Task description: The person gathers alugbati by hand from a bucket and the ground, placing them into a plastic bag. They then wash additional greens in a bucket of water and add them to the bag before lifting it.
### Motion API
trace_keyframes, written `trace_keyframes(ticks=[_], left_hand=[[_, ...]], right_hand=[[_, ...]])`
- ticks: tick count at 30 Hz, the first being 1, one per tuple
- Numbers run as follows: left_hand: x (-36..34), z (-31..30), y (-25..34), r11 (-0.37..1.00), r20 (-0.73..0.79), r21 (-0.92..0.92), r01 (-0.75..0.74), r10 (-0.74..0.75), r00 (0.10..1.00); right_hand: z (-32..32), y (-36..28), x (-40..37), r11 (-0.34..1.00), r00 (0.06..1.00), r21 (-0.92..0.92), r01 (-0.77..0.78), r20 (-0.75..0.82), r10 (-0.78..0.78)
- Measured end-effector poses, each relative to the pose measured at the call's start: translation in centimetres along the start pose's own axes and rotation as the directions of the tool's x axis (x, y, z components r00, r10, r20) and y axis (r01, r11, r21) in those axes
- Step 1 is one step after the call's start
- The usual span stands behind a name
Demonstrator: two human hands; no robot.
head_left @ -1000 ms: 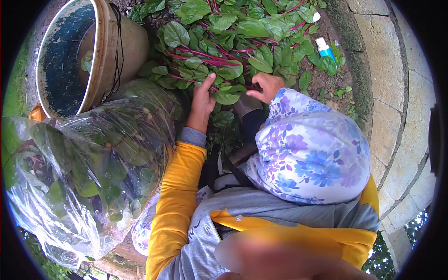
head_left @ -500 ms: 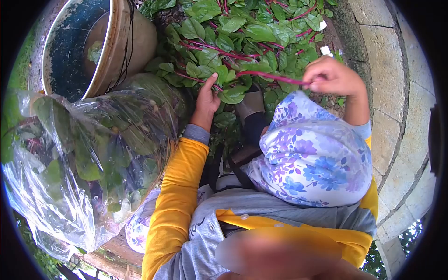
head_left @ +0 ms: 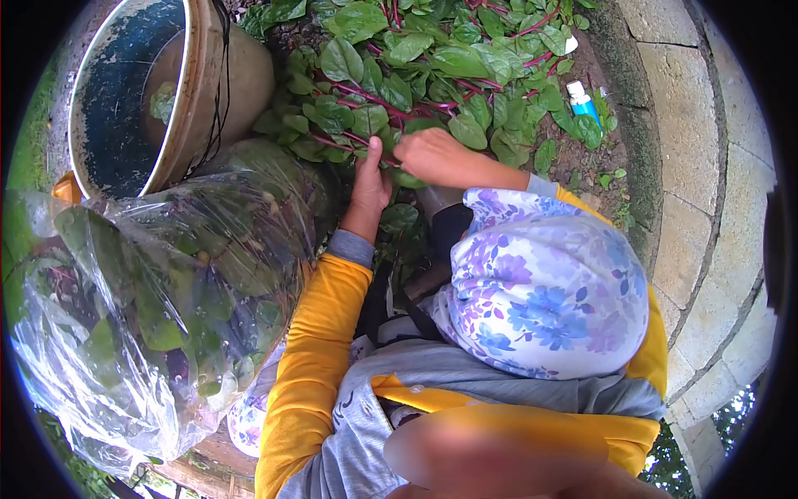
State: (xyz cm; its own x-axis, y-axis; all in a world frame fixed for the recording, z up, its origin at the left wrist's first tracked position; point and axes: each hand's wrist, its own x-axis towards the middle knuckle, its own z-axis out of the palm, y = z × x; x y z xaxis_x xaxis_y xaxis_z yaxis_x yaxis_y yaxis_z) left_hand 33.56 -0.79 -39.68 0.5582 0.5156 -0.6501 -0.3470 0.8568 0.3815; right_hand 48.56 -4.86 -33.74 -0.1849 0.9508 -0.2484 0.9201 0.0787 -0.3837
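Red-stemmed leafy greens that look like Malabar spinach [head_left: 455,62] lie in a heap in front of me. My left hand [head_left: 370,190] is closed around some of their stems at the near edge of the heap, thumb up. Close beside it, my right hand [head_left: 432,158] is curled shut against the same greens. Its fingertips point towards my left hand; whether they pinch a stem or a leaf is hidden.
A worn blue-lined bucket [head_left: 189,79] lies tilted at upper left. Below it is a clear plastic bag [head_left: 158,308] full of leaves. A white-and-blue bottle [head_left: 583,104] lies on soil near stone paving [head_left: 683,141]. Floral cloth [head_left: 549,283] bulges by my lap.
My right hand has moved left from the far end of a stretched red stem to beside my left hand. The bottle has come into fuller view. My left hand has hardly moved.
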Motion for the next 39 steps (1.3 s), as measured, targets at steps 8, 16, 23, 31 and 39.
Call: trace_keyframes(ticks=[8, 16, 23, 31, 39], left_hand=[[0.1, -0.6, -1.4, 0.989, -0.087, -0.098, 0.114, -0.123, 0.989], [-0.5, -1.3, -1.8, 0.992, -0.116, -0.064, 0.106, -0.113, 0.987], [0.2, -2.5, -1.9, 0.996, -0.067, -0.06, 0.064, -0.068, 0.995], [1.2, 1.8, -1.3, 0.999, -0.039, -0.05, -0.01, 0.008, 0.999], [1.1, 1.7, -1.4, 0.999, -0.119, -0.052, -0.002, -0.004, 0.993]], right_hand=[[-3.7, 5.9, -1.3, 0.943, 0.942, -0.013, -0.334, -0.049, 0.333], [0.5, 8.7, -2.7, 0.902, 0.909, -0.107, -0.417, -0.031, 0.416], [-4.7, 9.5, -2.3, 0.772, 0.867, 0.468, -0.43, -0.025, 0.498], [-1.2, 4.6, -0.1, 0.943, 0.984, 0.303, -0.14, -0.064, 0.167], [-3.9, 10.4, 2.8, 0.94, 0.817, 0.237, -0.247, -0.471, 0.334]])
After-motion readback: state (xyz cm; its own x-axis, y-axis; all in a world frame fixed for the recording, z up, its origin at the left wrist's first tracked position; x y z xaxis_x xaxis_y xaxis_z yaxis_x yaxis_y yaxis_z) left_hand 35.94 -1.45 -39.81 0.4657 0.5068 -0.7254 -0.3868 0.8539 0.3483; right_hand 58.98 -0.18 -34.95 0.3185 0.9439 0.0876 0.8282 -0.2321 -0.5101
